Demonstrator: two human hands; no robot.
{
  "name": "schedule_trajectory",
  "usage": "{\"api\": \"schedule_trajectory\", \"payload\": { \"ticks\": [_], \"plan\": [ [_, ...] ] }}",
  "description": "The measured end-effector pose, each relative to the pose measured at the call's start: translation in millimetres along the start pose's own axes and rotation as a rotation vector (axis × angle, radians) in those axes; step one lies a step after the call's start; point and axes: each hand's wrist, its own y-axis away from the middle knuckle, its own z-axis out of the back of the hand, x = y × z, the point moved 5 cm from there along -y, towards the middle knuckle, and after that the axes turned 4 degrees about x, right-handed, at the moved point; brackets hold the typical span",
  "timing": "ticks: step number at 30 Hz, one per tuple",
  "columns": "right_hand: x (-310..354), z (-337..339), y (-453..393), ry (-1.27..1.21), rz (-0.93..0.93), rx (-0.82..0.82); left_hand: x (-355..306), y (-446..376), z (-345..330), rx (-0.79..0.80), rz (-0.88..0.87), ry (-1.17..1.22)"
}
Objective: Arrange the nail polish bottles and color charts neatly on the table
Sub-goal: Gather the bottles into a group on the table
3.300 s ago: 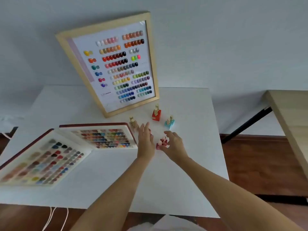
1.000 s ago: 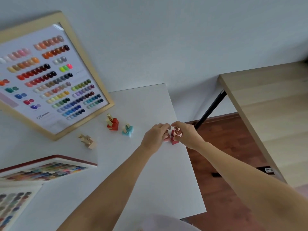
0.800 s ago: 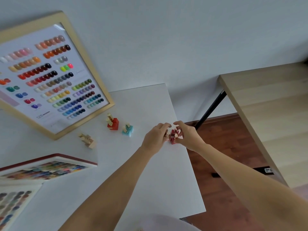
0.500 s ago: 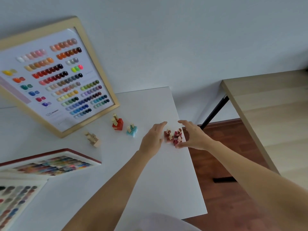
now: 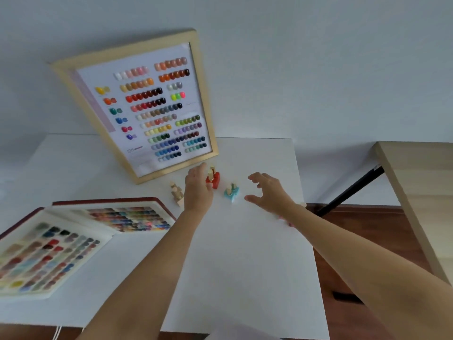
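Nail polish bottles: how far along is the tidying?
Partway. A pink cluster sits near the table's right edge, mostly hidden by the right forearm. The left hand reaches at the red bottles; the open right hand nears the blue ones. The beige bottles lie loose, and the open chart book lies askew.

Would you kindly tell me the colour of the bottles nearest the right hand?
Light blue, gold-capped nail polish bottles, clearest in the head view.

Soft, even light, faint shadows; slightly blurred overall, with wide-angle bending toward the edges.
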Motion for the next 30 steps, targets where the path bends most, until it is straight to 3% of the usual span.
{"api": "schedule_trajectory", "payload": {
  "ticks": [4, 7, 13, 30],
  "plan": [
    [19, -29, -16, -0.043, -0.046, 0.028, 15, -20, -4, 0.15, 0.135, -0.082],
    [26, -40, -25, -0.078, -0.072, 0.004, 17, -32, -11, 0.222, 0.122, -0.123],
    [32, -50, -42, -0.082, -0.1, -0.002, 11, -53, -24, 0.256, -0.002, -0.203],
    [29, -49, -39, -0.005, -0.074, -0.006, 12, -56, -26, 0.278, -0.063, -0.154]
  ]
}}
